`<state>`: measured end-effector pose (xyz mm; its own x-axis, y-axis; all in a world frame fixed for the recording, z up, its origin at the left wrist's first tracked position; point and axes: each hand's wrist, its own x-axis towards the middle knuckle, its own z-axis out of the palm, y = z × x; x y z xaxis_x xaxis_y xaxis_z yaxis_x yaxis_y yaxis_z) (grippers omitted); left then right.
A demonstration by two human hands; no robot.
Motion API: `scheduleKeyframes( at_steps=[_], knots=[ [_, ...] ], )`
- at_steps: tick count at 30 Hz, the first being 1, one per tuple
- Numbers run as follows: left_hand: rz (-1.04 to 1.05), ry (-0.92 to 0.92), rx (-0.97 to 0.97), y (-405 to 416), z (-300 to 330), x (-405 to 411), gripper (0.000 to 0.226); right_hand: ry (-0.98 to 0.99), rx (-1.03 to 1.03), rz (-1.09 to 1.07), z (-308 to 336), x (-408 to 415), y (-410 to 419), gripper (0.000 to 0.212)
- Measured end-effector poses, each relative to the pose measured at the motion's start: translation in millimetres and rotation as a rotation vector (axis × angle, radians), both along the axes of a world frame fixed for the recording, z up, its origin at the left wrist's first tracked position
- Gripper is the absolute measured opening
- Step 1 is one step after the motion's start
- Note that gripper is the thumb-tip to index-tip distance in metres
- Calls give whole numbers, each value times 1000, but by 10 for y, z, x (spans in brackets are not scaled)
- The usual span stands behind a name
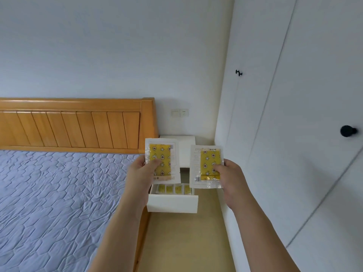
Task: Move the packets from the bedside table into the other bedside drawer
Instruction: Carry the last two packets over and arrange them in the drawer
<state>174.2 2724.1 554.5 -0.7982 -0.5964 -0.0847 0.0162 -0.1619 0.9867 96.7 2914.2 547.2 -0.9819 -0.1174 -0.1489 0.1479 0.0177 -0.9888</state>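
My left hand [143, 173] holds a clear packet [163, 154] with a yellow star-patterned pad inside, thumb across its front. My right hand [230, 173] pinches a second packet [207, 163] of the same kind. Both packets hang upright above the white bedside table [176, 139], whose drawer [172, 203] stands pulled out. Several more yellow packets [173, 189] lie in a row inside the drawer.
A bed with a blue quilted mattress [59, 193] and a wooden headboard [78, 124] lies to the left. White wardrobe doors with black knobs [348, 131] line the right. A strip of beige floor [186, 242] runs between bed and wardrobe. A wall socket [179, 112] sits above the table.
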Motion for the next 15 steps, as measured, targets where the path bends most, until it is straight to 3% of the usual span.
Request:
scheduleKeyframes(
  at_steps=[15],
  knots=[
    [95,-264,-75,-1430,-604,-2741,11,-270,22,96,-1028,-3027,-1483,16]
  ],
)
